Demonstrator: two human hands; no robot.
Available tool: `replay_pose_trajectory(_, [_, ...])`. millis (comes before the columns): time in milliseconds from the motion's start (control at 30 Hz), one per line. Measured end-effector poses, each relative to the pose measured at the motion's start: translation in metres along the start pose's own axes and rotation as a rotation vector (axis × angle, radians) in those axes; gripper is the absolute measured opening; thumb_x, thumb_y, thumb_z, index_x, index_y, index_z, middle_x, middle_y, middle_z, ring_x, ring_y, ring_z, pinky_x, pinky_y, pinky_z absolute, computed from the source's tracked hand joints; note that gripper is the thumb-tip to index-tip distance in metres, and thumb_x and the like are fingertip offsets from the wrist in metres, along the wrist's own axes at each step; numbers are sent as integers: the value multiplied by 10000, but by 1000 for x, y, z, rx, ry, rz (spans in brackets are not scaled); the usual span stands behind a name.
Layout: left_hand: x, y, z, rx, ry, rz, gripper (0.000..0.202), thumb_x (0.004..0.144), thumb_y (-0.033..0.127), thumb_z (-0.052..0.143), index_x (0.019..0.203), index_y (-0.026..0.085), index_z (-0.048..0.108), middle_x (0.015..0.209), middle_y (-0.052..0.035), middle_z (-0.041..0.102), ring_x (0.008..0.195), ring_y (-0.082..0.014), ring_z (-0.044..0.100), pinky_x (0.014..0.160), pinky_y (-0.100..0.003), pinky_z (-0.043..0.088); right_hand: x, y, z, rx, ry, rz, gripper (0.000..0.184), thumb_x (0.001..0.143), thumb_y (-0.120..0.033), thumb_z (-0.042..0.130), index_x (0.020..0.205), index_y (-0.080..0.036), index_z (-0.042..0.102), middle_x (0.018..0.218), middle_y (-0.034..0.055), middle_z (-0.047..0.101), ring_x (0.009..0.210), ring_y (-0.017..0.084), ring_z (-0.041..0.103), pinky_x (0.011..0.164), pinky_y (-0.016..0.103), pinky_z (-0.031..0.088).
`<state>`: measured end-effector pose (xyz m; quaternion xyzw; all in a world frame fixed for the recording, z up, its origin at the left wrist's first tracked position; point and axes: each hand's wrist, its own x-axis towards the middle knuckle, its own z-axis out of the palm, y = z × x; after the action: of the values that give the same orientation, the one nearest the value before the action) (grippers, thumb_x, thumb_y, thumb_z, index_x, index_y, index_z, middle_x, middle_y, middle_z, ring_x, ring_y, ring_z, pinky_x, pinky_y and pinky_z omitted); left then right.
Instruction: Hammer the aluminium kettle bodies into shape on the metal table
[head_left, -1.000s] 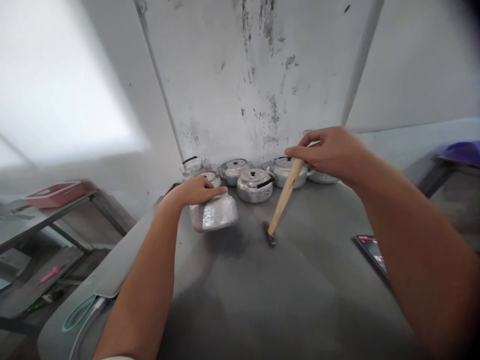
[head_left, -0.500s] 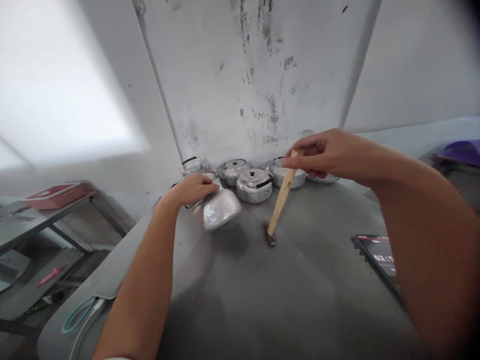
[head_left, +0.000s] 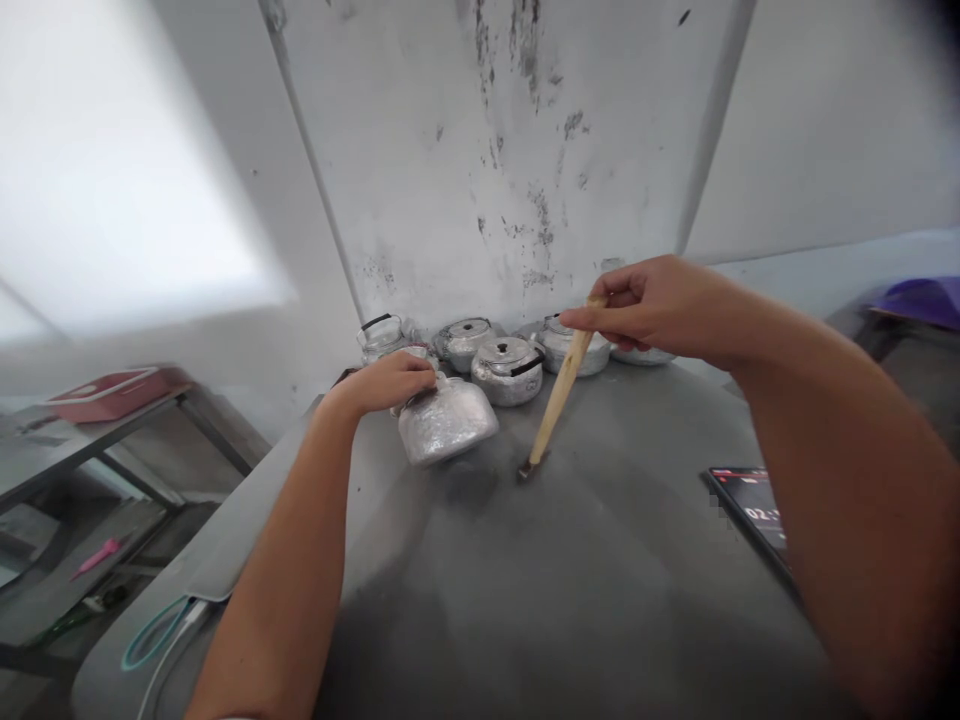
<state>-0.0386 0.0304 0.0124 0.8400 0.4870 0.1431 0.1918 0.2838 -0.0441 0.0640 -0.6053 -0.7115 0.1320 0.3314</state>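
Observation:
My left hand (head_left: 394, 383) is closed on the upper rim of a dented silver kettle (head_left: 450, 425), tilted just above the grey table. Its spout and handle are hidden behind the fingers. In my right hand (head_left: 649, 305) I pinch the wooden handle end of a hammer (head_left: 561, 390), which hangs slanting down with its small dark metal head near the tabletop, to the right of the kettle and apart from it. Just behind stands another silver kettle (head_left: 508, 372) with a black knob and black handle.
More kettles (head_left: 465, 345) line the back of the table (head_left: 570, 590) against a stained wall. A tablet (head_left: 754, 515) showing digits lies at right, partly behind my forearm. Cables (head_left: 161, 635) run along the left edge. A pink tray (head_left: 116, 392) sits on a side shelf.
The kettle in my left hand has turned, showing more of its side, and shifted slightly right. The hammer's head has swung a little to the left and turned.

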Motion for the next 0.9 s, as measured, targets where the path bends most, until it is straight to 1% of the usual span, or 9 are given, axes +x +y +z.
replay_pose_trajectory(100, [-1, 3, 1, 18, -7, -4, 344, 858, 498, 529, 751, 198, 658, 773, -28, 619, 723, -192, 545, 644, -300, 401, 1, 1, 0, -61, 36, 20, 469, 793, -621, 759, 591, -235, 588, 512, -13, 488, 501, 126, 390, 502, 311, 302])
replay_pose_trajectory(233, [-2, 5, 2, 71, -22, -10, 485, 868, 643, 529, 683, 203, 616, 647, -17, 534, 596, -171, 474, 567, -308, 332, 3, 2, 0, -126, 87, 43, 471, 780, -595, 769, 574, -238, 541, 494, -22, 452, 492, 130, 371, 502, 311, 297])
replay_pose_trajectory(300, [-2, 5, 1, 71, -34, 22, 479, 863, 643, 558, 678, 204, 611, 647, -15, 541, 597, -167, 477, 572, -305, 339, 4, 1, 1, -129, 120, 69, 406, 789, -563, 765, 634, -238, 577, 505, -17, 499, 490, 137, 407, 515, 317, 321])
replay_pose_trajectory(400, [-2, 4, 1, 51, -83, 25, 435, 867, 617, 576, 728, 213, 659, 690, -19, 615, 643, -180, 542, 618, -304, 395, 3, -1, 1, -132, 144, 105, 272, 837, -497, 720, 809, -230, 678, 520, 2, 569, 509, 158, 484, 568, 329, 375])
replay_pose_trajectory(467, [-2, 3, 1, 36, -141, -4, 437, 868, 622, 574, 741, 218, 677, 706, -25, 659, 673, -193, 592, 647, -305, 422, 2, -2, 1, -185, 172, 120, 234, 858, -450, 691, 888, -220, 729, 474, 0, 534, 517, 175, 498, 590, 343, 381])
replay_pose_trajectory(567, [-1, 4, 3, 8, -208, -39, 435, 841, 629, 605, 731, 216, 682, 740, -37, 707, 711, -209, 643, 663, -302, 438, 2, -1, 0, -240, 230, 150, 271, 857, -453, 684, 864, -194, 765, 428, 6, 483, 514, 188, 498, 576, 355, 373])
replay_pose_trajectory(733, [-2, 11, 5, -1, -234, -63, 428, 842, 627, 605, 750, 220, 696, 796, -44, 740, 749, -218, 679, 681, -300, 456, 4, 5, -3, -185, 110, 110, 428, 843, -571, 703, 613, -212, 667, 503, 24, 583, 463, 145, 491, 549, 333, 401])
replay_pose_trajectory(800, [-3, 14, 5, -18, -243, -55, 431, 854, 634, 592, 778, 226, 706, 809, -46, 745, 758, -222, 681, 685, -303, 461, 4, 6, -4, -177, 90, 68, 428, 816, -584, 740, 613, -215, 663, 531, 31, 606, 478, 153, 508, 547, 334, 400])
replay_pose_trajectory(900, [-4, 19, 6, -26, -264, -14, 433, 858, 640, 592, 783, 226, 697, 818, -52, 742, 770, -228, 672, 684, -307, 461, 2, 6, -5, -139, 41, 19, 381, 793, -581, 771, 698, -218, 705, 600, 49, 654, 536, 172, 542, 544, 334, 396])
